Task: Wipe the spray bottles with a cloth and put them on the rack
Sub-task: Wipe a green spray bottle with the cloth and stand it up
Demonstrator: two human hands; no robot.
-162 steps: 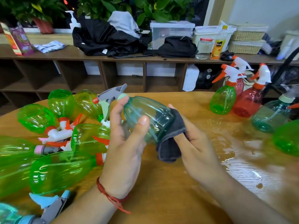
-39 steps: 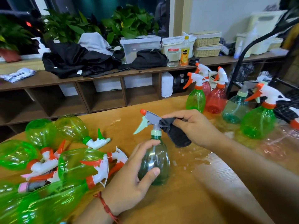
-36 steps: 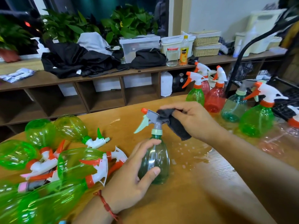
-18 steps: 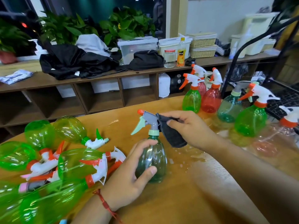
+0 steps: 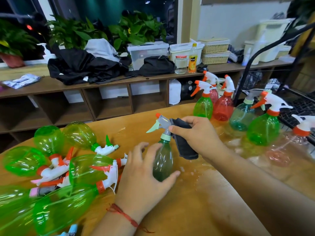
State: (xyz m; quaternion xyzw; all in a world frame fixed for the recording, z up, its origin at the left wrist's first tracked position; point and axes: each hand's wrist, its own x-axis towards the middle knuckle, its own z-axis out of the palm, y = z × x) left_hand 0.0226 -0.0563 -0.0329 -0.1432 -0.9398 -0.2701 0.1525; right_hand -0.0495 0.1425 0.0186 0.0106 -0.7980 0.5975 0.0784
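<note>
Wet spots shine on the big wooden table (image 5: 196, 210). Near its middle a dark green spray bottle (image 5: 162, 165) stands upright. The left hand (image 5: 144, 174) wraps loosely around the bottle's belly, thumb on one side, fingers on the other. The right hand (image 5: 192, 135) pinches a dark cloth (image 5: 185, 145) against the gray sprayer top. At nine o'clock, green bottles (image 5: 81, 169) lie in a pile. At two o'clock, more bottles (image 5: 263, 130) stand up, beside a black rack (image 5: 303, 103).
</note>
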